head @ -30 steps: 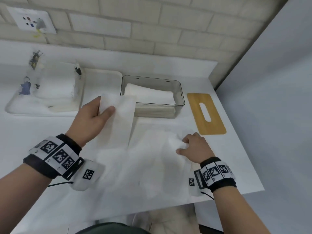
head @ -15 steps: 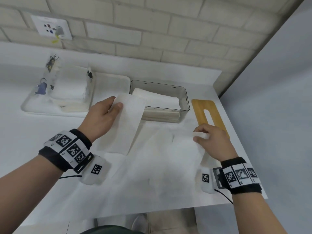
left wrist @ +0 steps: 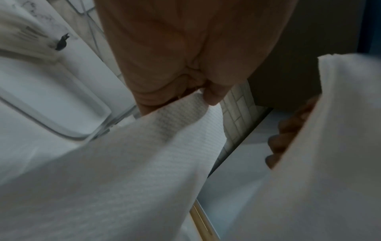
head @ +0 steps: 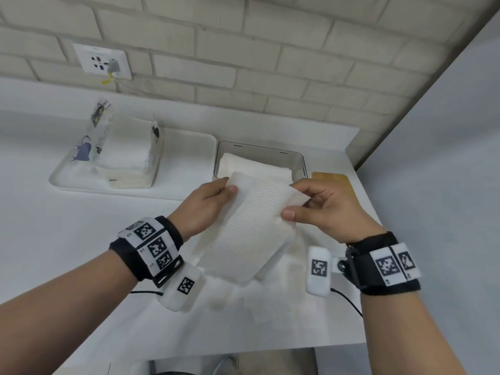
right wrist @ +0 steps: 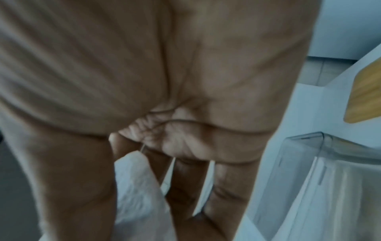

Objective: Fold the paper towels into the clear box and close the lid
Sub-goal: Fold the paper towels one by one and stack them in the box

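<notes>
Head view: both hands hold one paper towel (head: 251, 228) in the air above the counter (head: 81, 253), just near of the clear box (head: 301, 162). The left hand (head: 205, 204) pinches its far left corner between thumb and fingers; the right hand (head: 327, 209) pinches the far right edge likewise. Each grip is closed on the sheet. Folded towels already lie in the box; the wooden lid (head: 331, 177) lies right of it, off. The sheet appears light, limp and easily torn; holding at the corners looks best, since it sags between them.
</notes>
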`<state>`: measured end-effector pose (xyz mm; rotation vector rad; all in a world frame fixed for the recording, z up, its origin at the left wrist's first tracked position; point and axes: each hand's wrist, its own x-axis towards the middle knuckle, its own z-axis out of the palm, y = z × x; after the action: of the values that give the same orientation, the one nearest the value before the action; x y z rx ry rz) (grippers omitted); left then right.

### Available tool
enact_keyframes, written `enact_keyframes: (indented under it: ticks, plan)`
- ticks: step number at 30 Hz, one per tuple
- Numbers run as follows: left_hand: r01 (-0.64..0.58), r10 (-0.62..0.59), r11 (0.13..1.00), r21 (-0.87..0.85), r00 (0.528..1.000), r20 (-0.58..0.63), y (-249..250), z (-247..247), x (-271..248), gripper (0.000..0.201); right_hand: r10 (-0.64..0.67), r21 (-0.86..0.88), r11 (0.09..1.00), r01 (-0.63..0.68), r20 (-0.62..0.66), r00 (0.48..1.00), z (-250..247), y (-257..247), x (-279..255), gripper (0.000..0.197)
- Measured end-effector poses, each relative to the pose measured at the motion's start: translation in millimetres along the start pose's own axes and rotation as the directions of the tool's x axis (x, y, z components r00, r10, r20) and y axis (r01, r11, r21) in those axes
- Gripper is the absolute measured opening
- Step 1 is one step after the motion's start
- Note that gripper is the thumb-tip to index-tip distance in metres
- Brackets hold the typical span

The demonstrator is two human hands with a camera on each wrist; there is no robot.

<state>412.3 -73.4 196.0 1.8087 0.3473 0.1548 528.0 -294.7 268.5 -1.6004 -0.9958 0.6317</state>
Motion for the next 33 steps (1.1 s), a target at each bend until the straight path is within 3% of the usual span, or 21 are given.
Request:
enact_keyframes:
  ticks: [2,6,9,13,15,16,18,20,21,23,27,29,33]
  plan:
    - [0.025,-0.019,0.995,-0.098,0.998,0.057,0,2,-1,0.03,0.062,-0.042,0.997,-0.064,-0.035,0.997,6,10,12,0.032]
    - [0.153,-0.134,0.938,-0.312,0.987,0.084,3,8,-9,0.039,0.134,-0.254,0.948,-0.195,-0.237,0.962,17,38,32,0.035]
    - [0.23,-0.172,0.893,-0.386,0.969,0.179,2,9,-15,0.051,0.165,-0.203,0.952,-0.228,-0.287,0.944,27,48,36,0.036]
    - [0.112,-0.112,0.978,-0.177,0.994,0.011,-14,10,-17,0.028,0.209,0.016,0.976,-0.216,-0.331,0.92,36,53,31,0.035]
    - [0.112,-0.123,0.986,-0.127,0.989,-0.084,-18,6,-17,0.023,0.301,0.084,0.952,-0.295,-0.436,0.848,30,63,17,0.028]
    - [0.113,-0.13,0.985,-0.131,0.983,-0.13,-19,1,-17,0.022,0.328,-0.006,0.924,-0.383,-0.506,0.798,22,73,8,0.023]
    - [0.093,-0.124,0.983,-0.161,0.973,-0.195,-17,-10,-19,0.022,0.369,-0.291,0.746,-0.599,-0.568,0.736,8,96,-13,0.02]
    - [0.064,-0.103,0.984,-0.168,0.967,-0.234,-16,-22,-21,0.03,0.484,-0.403,0.563,-0.721,-0.546,0.684,6,110,-30,0.024]
    - [0.064,-0.103,0.984,-0.163,0.964,-0.246,-17,-28,-22,0.032,0.54,-0.4,0.528,-0.749,-0.523,0.659,9,114,-34,0.029]
    - [0.069,-0.106,0.987,-0.143,0.957,-0.268,-17,-36,-23,0.026,0.599,-0.368,0.517,-0.773,-0.49,0.634,21,116,-35,0.039]
    - [0.068,-0.1,0.991,-0.112,0.948,-0.304,-16,-45,-25,0.016,0.617,-0.431,0.463,-0.774,-0.47,0.631,53,125,-27,0.065]
    - [0.071,-0.096,0.993,-0.091,0.945,-0.313,-16,-47,-27,0.016,0.616,-0.439,0.456,-0.774,-0.473,0.631,62,130,-25,0.057]
    - [0.077,-0.093,0.995,-0.06,0.938,-0.333,-17,-55,-33,0.012,0.613,-0.348,0.533,-0.771,-0.469,0.636,65,132,-22,0.021]
